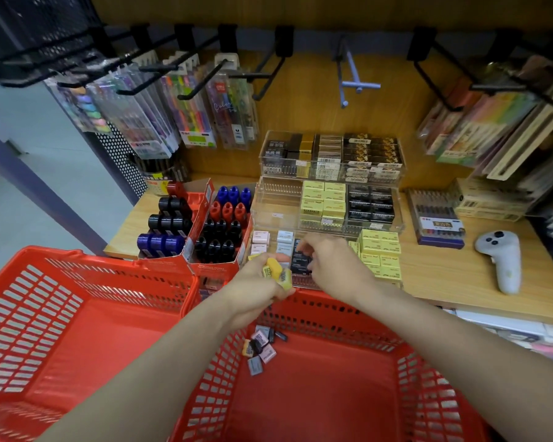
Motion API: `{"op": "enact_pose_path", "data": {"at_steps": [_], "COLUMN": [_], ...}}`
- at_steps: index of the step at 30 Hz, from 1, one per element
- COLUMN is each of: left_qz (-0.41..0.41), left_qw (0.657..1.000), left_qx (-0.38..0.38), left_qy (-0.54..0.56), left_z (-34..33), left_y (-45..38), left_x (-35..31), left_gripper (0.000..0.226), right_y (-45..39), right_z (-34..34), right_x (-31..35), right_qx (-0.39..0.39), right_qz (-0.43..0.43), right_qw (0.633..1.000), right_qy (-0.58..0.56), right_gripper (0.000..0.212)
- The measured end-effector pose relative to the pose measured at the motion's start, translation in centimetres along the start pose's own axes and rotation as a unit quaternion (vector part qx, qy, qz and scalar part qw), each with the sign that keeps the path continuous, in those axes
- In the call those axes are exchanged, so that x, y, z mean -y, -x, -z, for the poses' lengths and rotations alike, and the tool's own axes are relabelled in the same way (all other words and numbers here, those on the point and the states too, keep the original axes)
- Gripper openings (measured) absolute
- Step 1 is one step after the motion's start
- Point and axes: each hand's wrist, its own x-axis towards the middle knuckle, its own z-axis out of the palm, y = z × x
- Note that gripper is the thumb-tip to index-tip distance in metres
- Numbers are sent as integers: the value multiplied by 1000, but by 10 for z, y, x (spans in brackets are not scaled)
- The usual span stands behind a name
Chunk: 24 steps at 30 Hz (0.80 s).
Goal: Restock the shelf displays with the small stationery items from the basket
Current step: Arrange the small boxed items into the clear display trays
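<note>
Centre frame: left hand [262,282] grips yellow erasers [276,272], fingers curled round them, how many hidden by the fingers; right hand [329,260] just beside it, fingertips pinching a black eraser [301,260] at the clear tray [304,283], the tray's front largely hidden behind both hands. Lower centre: a few loose erasers [261,346] lie in the right red basket [348,393], its near edge cut off by the frame; labels too small to read. Right: a white controller [502,260] lies on the shelf [444,279].
</note>
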Motion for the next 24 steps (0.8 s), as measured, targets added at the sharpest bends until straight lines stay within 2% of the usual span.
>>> {"op": "enact_pose_path", "data": {"at_steps": [2,4,5,9,14,16,18,20,22,24], "left_qz": [-38,-83,-105,-198,-272,-240,-167,-114,-82,-67], "left_qw": [999,996,994,979,943,956,983,991,990,988], "left_qx": [11,11,11,24,21,35,46,52,63,76], "left_qy": [18,13,5,-44,-191,-164,-53,50,101,116], "left_z": [-5,-13,-19,-41,-67,-74,-78,-79,-80,-80], "left_y": [18,36,46,78,94,93,91,87,82,78], "left_x": [-13,-25,-31,-43,-40,-38,-37,-38,-40,-41], "left_gripper": [56,49,46,39,29,28,27,24,20,17], "right_y": [19,41,52,94,124,127,128,126,125,125], "right_z": [24,49,60,94,99,98,100,104,106,104], "right_x": [12,23,26,31,30,26,18,10,4,-2], "right_qx": [25,77,87,61,29,25,14,17,29,38], "right_qz": [-51,-130,-140,-135,-173,-198,-218,-227,-212,-188], "right_qw": [982,910,886,853,861,856,842,801,771,786], "right_qy": [-179,-387,-433,-500,-478,-478,-493,-554,-599,-588], "right_gripper": [27,10,13,24,34,35,31,23,20,23]}}
